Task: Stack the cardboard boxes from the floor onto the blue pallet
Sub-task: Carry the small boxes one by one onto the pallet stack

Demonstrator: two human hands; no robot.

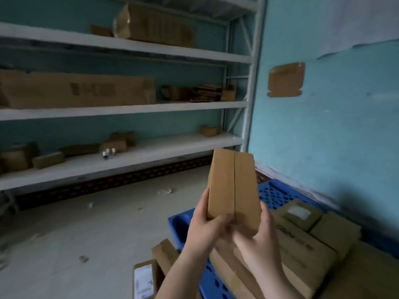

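I hold a small brown cardboard box (233, 186) upright in the air, its seam facing me. My left hand (205, 225) grips its lower left edge and my right hand (259, 236) wraps its lower right corner. Below it lies the blue pallet (278, 193) against the blue wall, with several cardboard boxes (302, 240) stacked on it. Two more boxes stand on the floor by the pallet's left edge: a plain one (165, 255) and one with a white label (144, 279).
White metal shelving (129, 156) runs along the left and back, carrying cartons and small boxes. A flattened piece of cardboard (286, 79) is stuck to the blue wall. The grey concrete floor (97, 229) is strewn with small scraps.
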